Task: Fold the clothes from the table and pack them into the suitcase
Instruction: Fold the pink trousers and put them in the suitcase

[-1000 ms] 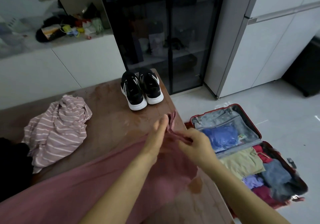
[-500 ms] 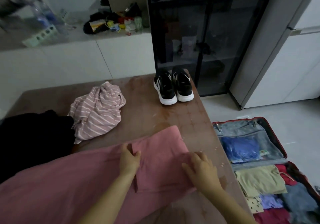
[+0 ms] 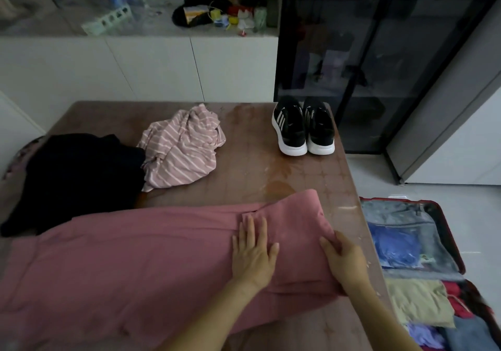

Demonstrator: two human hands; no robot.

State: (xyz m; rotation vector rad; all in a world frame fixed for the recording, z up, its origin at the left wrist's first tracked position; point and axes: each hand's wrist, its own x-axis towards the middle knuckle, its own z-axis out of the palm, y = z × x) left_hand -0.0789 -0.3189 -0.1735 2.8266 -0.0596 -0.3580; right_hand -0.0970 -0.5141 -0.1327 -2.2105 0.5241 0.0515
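A large pink garment (image 3: 130,258) is spread across the near part of the brown table (image 3: 252,161), its right end folded over. My left hand (image 3: 253,253) lies flat on that folded part, fingers straight. My right hand (image 3: 343,261) rests on the garment's right edge, fingers extended along the fabric. A crumpled pink striped top (image 3: 181,150) and a black garment (image 3: 78,177) lie farther back on the table. The open red suitcase (image 3: 447,231) sits on the floor to the right, holding folded clothes.
A pair of black sneakers with white soles (image 3: 303,131) stands at the table's far right corner. Behind are a white counter with clutter (image 3: 217,17), a dark glass cabinet (image 3: 366,52) and white cupboards (image 3: 461,134).
The raised corner of the pink garment was laid down as a fold. Both hands dropped onto the cloth and now lie flat on it. The camera view swung left.
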